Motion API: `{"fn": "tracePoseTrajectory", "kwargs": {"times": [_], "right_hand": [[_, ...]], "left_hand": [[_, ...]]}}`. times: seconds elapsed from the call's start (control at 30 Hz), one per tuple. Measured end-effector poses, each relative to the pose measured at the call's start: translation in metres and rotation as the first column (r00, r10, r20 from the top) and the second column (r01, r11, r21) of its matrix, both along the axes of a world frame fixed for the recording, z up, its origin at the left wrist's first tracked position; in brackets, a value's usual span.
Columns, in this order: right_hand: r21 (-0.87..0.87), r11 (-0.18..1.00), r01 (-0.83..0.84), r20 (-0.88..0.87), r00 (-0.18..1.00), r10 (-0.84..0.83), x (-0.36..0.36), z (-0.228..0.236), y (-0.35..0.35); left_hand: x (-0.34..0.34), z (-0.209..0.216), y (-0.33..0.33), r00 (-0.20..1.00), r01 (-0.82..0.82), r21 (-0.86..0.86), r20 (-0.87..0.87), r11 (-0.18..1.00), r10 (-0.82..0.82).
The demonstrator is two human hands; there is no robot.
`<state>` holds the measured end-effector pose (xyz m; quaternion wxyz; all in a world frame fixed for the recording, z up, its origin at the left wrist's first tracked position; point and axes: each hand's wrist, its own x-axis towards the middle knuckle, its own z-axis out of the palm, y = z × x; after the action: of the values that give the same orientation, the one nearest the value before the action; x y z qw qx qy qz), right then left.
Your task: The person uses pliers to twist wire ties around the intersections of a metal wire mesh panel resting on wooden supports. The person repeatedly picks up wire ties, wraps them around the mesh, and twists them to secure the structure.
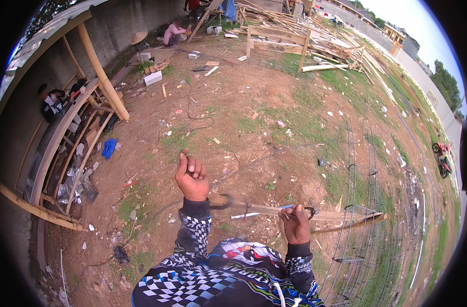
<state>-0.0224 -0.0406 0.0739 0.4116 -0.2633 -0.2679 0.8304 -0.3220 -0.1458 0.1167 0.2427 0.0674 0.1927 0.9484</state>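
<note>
- Timber [261, 209] lay low over the ground [156, 138] in the head view, just beyond the hands, its right end reaching the rebar cage [352, 209]; perhaps it propped those bars (actual contact was unclear).
- Left hand [193, 178] was raised, its grip half closed with fingers loosely curled; nothing showed in it. A dark curved piece [224, 203] was beside its cuff, touching or not, I could not tell.
- Right hand [296, 225] had its fingers bent well inward; a small dark piece [312, 211] showed at its edge, but whether that grip had hold of it I could not tell.
- Both hands were in front of the body, probably for a clear sight of the fingers.
- The timber looked long, pale brown and darker along its near edge; the curved piece, near-black and hook-like.
</note>
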Motion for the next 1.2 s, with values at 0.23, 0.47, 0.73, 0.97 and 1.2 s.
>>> {"fn": "tracePoseTrajectory", "kwargs": {"times": [0.23, 0.47, 0.73, 0.97, 1.2], "right_hand": [[0.437, 0.782, -0.446, 0.332, 0.887, 0.321, 0.031, 0.001, -0.006], [0.451, 0.745, -0.492, -0.001, 0.834, 0.552, 0.019, 0.0, -0.02], [0.614, 0.542, -0.574, 0.303, 0.805, 0.51, 0.013, 0.009, -0.022], [0.462, 0.285, -0.84, 0.635, 0.538, 0.555, 0.0, 0.012, -0.013], [0.488, 0.362, -0.794, 0.54, 0.601, 0.589, -0.01, 0.002, -0.02]], "left_hand": [[-0.005, -0.013, -0.006, 0.993, -0.033, -0.057, 0.114, 0.998, 0.04], [-0.027, -0.018, -0.037, 0.977, -0.167, -0.064, 0.127, 0.984, 0.174], [-0.041, -0.008, -0.06, 0.949, -0.281, -0.056, 0.131, 0.958, 0.286], [-0.044, 0.009, -0.093, 0.946, -0.322, 0.027, 0.041, 0.946, 0.321], [-0.038, 0.012, -0.11, 0.927, -0.37, 0.063, 0.094, 0.927, 0.363]]}}
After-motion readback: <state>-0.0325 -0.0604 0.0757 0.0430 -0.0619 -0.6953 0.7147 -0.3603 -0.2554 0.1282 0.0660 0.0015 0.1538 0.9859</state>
